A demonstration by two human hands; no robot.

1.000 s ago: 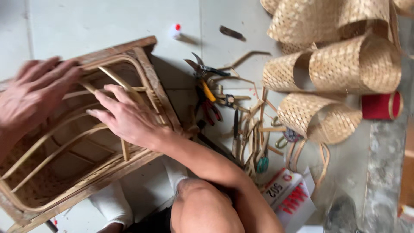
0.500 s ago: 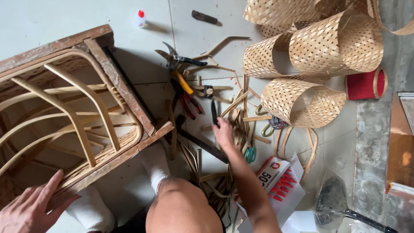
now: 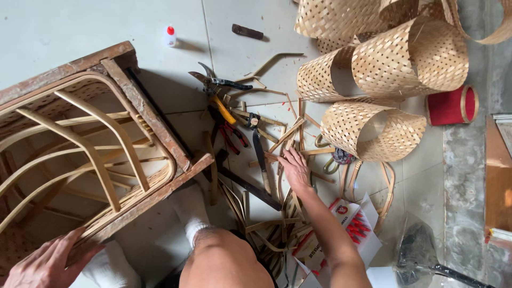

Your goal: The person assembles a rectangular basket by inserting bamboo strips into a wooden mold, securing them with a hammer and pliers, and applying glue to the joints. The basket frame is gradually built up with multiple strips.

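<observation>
My right hand point(image 3: 295, 168) lies palm down on a heap of cut rattan sticks point(image 3: 288, 136) on the tiled floor, fingers spread, next to a dark-handled knife point(image 3: 259, 152); I cannot tell whether it grips a stick. My left hand point(image 3: 48, 262) rests open at the near lower corner of a wood and rattan frame point(image 3: 96, 144), which lies tilted on the floor at the left. Pruning shears point(image 3: 218, 82) and a yellow-handled tool point(image 3: 224, 109) lie just beyond the sticks.
Several woven bamboo cylinders point(image 3: 384, 69) stand at the upper right beside a red container point(image 3: 452, 105). A small glue bottle with a red cap point(image 3: 169, 36) and a dark block point(image 3: 247, 31) lie further away. A red and white box point(image 3: 354, 224) sits near my knee point(image 3: 224, 264).
My right hand left the frame and reached right onto the stick heap. My left hand slid from the frame's top to its near corner. The view shifted.
</observation>
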